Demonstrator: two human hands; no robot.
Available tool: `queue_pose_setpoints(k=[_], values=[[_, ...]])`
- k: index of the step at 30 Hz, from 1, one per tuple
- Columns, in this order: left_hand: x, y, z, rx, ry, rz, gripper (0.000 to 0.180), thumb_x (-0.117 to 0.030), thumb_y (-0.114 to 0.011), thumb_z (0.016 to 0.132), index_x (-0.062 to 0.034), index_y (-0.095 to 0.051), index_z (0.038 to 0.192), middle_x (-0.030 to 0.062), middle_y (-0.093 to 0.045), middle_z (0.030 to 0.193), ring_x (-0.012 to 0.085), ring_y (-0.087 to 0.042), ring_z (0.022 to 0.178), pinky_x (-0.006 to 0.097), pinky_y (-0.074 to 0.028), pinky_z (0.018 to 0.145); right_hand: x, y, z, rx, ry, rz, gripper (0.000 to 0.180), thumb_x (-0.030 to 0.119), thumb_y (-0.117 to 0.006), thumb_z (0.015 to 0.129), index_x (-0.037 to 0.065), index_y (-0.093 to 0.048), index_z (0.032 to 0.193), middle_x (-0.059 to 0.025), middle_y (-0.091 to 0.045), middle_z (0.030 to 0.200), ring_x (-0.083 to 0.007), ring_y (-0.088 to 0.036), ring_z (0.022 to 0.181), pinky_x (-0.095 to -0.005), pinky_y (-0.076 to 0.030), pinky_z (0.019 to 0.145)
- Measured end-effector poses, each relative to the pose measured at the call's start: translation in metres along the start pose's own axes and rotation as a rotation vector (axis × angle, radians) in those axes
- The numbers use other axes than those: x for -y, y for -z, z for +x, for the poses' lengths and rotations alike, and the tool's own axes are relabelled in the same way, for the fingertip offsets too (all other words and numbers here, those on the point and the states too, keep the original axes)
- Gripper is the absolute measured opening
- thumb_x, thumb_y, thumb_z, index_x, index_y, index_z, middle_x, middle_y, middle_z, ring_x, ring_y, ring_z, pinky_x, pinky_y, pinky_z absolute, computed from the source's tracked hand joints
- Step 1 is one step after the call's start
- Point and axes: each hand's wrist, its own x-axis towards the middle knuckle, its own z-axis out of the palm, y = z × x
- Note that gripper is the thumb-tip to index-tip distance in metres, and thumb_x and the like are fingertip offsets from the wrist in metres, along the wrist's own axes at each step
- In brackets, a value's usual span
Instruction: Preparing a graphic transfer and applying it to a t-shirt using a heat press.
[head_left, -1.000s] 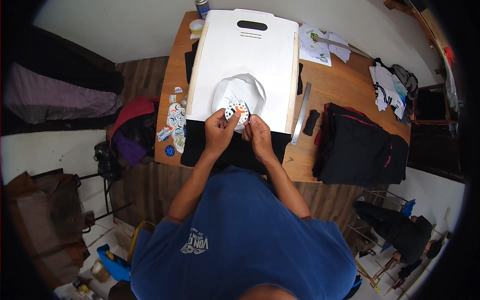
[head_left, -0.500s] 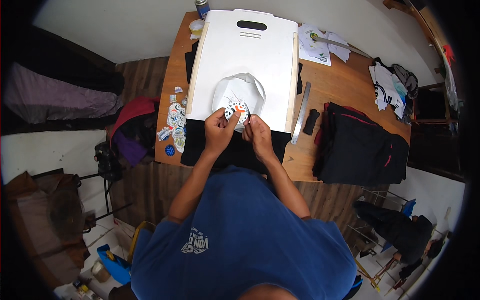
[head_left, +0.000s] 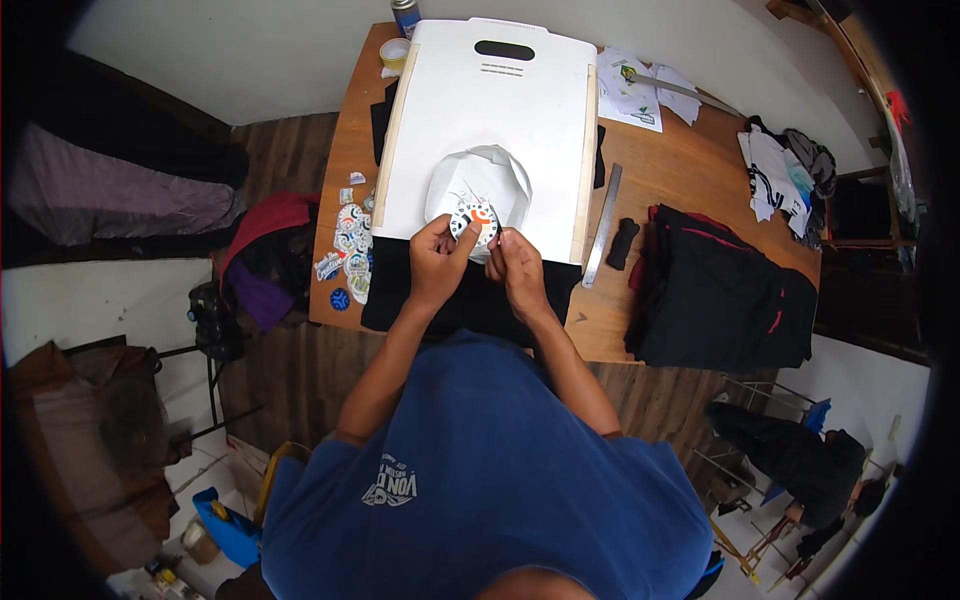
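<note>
A round white printed sticker or transfer [head_left: 482, 214] with orange and black shapes is held in my left hand [head_left: 437, 260], thumb across its face. At its right edge, the fingers of my right hand [head_left: 517, 268] are pinched together. A small dark bit shows at those fingertips, too small to name. Both hands are over a shallow white paper bowl [head_left: 515, 180] with thin scraps in it. The bowl rests on a white board [head_left: 480, 110] that has a slot near its far end. Black cloth [head_left: 470, 300] lies along the board's near edge.
Several cut-out stickers [head_left: 352, 240] lie on the wooden table [head_left: 690, 170] at left. A metal ruler [head_left: 603, 225], a small black roll [head_left: 622, 243] and folded black garments [head_left: 730, 290] are at right. Farther back are printed sheets [head_left: 640, 95], a yellow tape roll [head_left: 394, 55] and a can [head_left: 405, 18].
The sticker has turned very slightly between my fingers. Otherwise both hands keep their places over the bowl.
</note>
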Motion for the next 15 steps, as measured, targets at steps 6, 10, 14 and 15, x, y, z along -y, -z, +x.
queue_pose_setpoints(k=[6,10,14,15], values=[[0.009,0.002,0.001,-0.004,-0.005,0.034,0.022,-0.010,-0.069,0.088,-0.0042,-0.057,0.070,-0.0093,-0.048,0.061,-0.0035,-0.035,0.053,0.018,-0.024,0.045,-0.002,0.000,0.001,-0.010,0.015,-0.010,0.033,0.031,-0.037,0.105,0.006,-0.050,0.088,0.0051,-0.031,0.056,-0.0063,-0.024,0.047,-0.0246,-0.027,0.050],[0.008,0.001,0.001,-0.005,0.004,0.017,0.023,-0.011,-0.069,0.088,-0.0042,-0.057,0.069,-0.0095,-0.047,0.060,-0.0033,-0.034,0.052,0.019,-0.023,0.045,-0.001,0.001,0.001,-0.014,0.028,0.035,0.033,0.032,-0.037,0.105,0.006,-0.050,0.089,0.0051,-0.030,0.056,-0.0067,-0.025,0.047,-0.0248,-0.028,0.051],[0.020,0.003,0.003,-0.011,0.006,0.008,0.023,-0.012,-0.069,0.088,-0.0041,-0.057,0.070,-0.0094,-0.047,0.060,-0.0033,-0.034,0.052,0.019,-0.023,0.045,0.001,0.001,0.000,-0.015,0.002,0.032,0.033,0.032,-0.037,0.105,0.006,-0.051,0.090,0.0052,-0.029,0.056,-0.0067,-0.025,0.047,-0.0248,-0.028,0.051],[0.021,0.003,0.004,-0.010,0.014,0.005,0.022,-0.012,-0.069,0.088,-0.0040,-0.058,0.070,-0.0094,-0.048,0.060,-0.0033,-0.034,0.052,0.019,-0.023,0.045,0.002,0.001,0.000,-0.009,0.002,0.025,0.034,0.032,-0.037,0.105,0.006,-0.051,0.090,0.0053,-0.029,0.056,-0.0067,-0.025,0.048,-0.0247,-0.028,0.051]])
